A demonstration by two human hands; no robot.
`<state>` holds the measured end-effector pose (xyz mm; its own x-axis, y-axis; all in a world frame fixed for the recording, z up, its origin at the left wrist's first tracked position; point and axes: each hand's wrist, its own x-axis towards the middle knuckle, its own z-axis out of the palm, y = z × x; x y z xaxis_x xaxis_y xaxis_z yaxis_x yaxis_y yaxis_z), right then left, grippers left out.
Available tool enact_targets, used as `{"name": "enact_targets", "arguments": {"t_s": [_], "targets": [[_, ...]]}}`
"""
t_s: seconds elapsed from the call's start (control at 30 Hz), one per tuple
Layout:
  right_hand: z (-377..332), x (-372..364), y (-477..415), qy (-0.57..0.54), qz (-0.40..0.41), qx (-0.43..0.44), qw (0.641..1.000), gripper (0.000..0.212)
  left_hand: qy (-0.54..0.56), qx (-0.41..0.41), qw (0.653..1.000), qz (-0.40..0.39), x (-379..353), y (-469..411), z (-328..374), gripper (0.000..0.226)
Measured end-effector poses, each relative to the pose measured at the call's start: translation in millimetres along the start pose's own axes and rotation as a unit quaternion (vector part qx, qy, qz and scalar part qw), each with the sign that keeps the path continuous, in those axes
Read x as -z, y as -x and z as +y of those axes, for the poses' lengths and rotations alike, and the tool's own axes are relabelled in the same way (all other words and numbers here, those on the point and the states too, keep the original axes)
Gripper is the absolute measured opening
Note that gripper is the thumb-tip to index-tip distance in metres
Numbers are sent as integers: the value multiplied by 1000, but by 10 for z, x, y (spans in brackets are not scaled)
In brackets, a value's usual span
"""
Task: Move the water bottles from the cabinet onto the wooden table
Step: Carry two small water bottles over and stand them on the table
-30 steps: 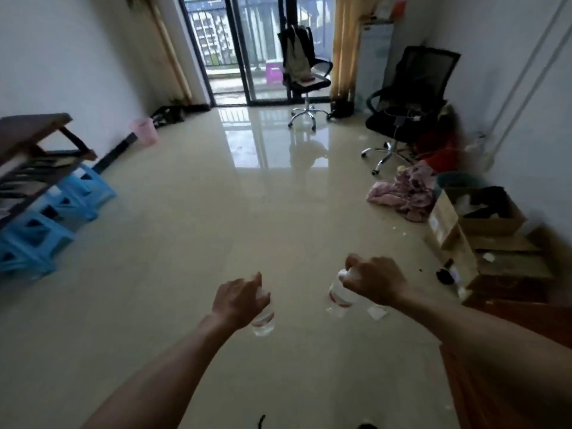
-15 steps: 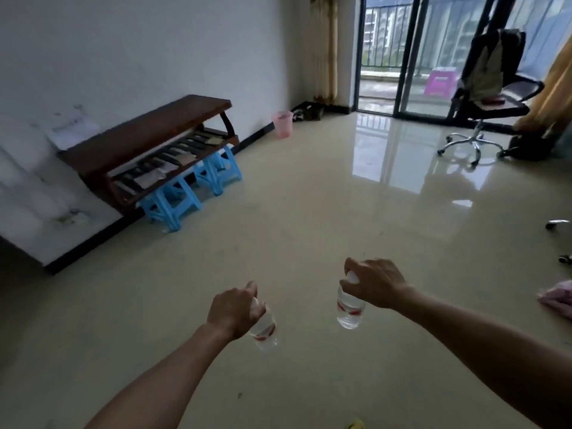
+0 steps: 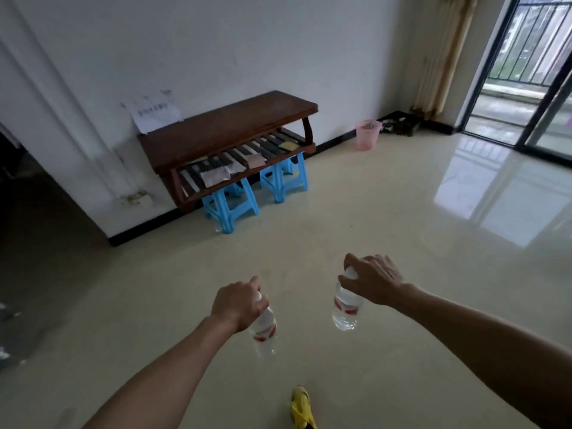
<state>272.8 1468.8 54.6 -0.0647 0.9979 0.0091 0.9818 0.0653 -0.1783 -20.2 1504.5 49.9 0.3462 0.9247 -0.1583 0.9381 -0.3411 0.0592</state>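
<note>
My left hand (image 3: 236, 306) grips a clear water bottle (image 3: 264, 334) by its neck; the bottle hangs below, with a red-and-white label. My right hand (image 3: 370, 281) holds a second clear water bottle (image 3: 346, 309) by its white cap, also hanging down. Both bottles are in the air over the beige floor. The dark wooden table (image 3: 223, 128) stands against the white wall ahead and to the left, its top bare, with papers on its slatted lower shelf. The cabinet is out of view.
Two blue plastic stools (image 3: 230, 205) sit under the table. A pink basket (image 3: 367, 134) stands by the wall farther right. A glass balcony door (image 3: 526, 75) is at the far right. A yellow scrap (image 3: 301, 408) lies on the floor near me. A dark doorway (image 3: 28, 212) opens at left.
The view has swung left: the chairs and boxes have left the frame and the wooden table now sits ahead, closer. Both hands keep holding their bottles.
</note>
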Motion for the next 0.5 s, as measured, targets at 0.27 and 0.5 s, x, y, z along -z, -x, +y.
{"name": "enact_targets", "arguments": {"t_s": [0.27,0.5], "targets": [[164,285,-2132,-9,21,-7,1000,37,-2,-4,1000,5,736,-2000,-657,31],[480,401,-4039,-14,35,19,999,37,32,38,998,30,1118,-3747,-1046,31]]}}
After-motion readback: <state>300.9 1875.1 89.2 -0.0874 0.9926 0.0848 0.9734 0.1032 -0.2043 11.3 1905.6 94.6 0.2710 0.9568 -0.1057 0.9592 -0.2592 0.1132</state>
